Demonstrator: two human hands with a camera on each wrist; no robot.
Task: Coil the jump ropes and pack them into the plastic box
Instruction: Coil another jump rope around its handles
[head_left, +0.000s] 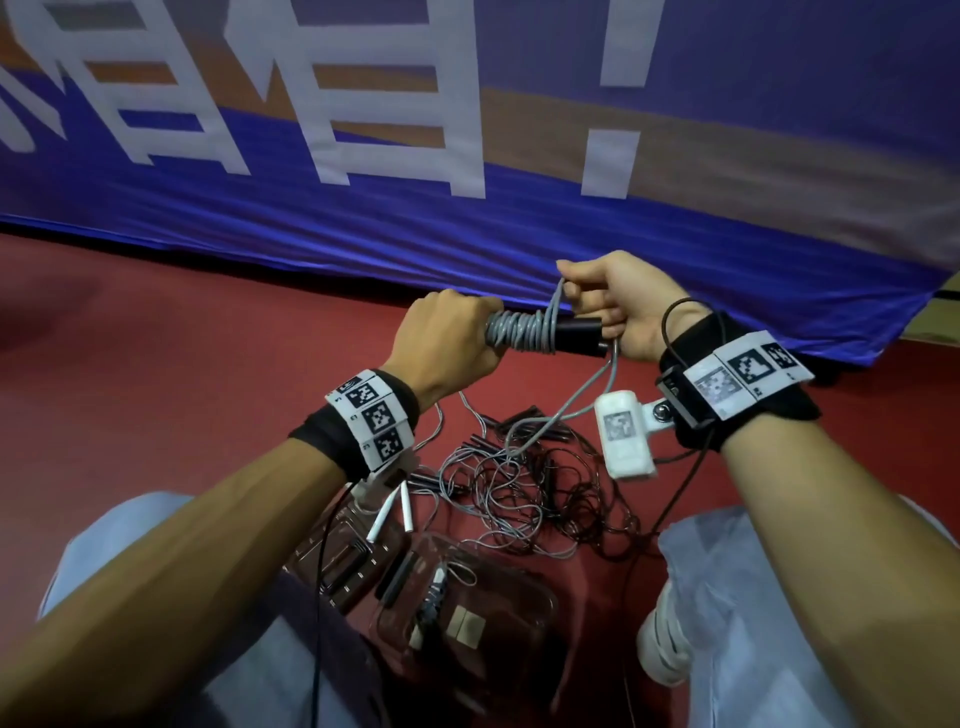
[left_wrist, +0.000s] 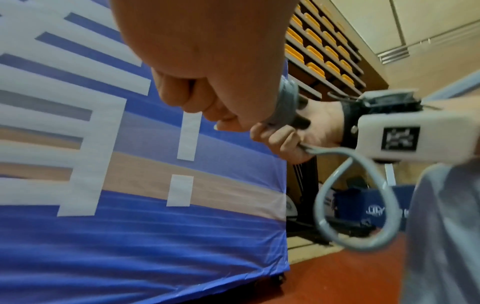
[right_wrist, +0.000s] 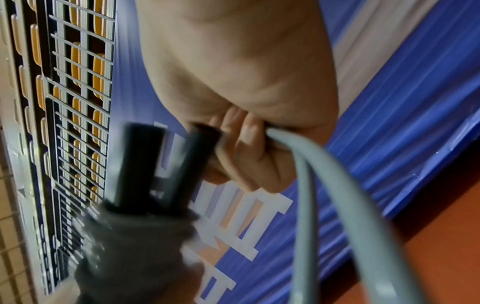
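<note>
Grey cord (head_left: 522, 330) is wound in tight turns around a pair of black handles (head_left: 576, 336) held level between both hands, above a red floor (head_left: 182, 364). The left hand (head_left: 447, 338) is closed in a fist around the wound end of the bundle. The right hand (head_left: 618, 306) pinches a doubled length of the same grey cord beside the bare black ends of the handles, and from there the cord drops in a loose loop to the floor.

Below the hands lies a tangled heap of more jump ropes (head_left: 524, 488), grey and dark cords with black handles, between the person's knees. Nearer the body sits the clear plastic box (head_left: 540, 597), with a coiled rope and a black handle inside; its lid lies just beside it on the left. A blue banner (head_left: 467, 218) with white lettering edges the floor just beyond the hands, so open floor lies mostly to the left.

Only the left wrist view shows the cord's hanging loop (left_wrist: 355, 207) whole, along with tiers of orange seats (left_wrist: 319, 49) past the banner's corner. The right wrist view, blurred, shows that the black handles (right_wrist: 166, 164) are two, side by side, with the grey winding (right_wrist: 135, 253) below them.
</note>
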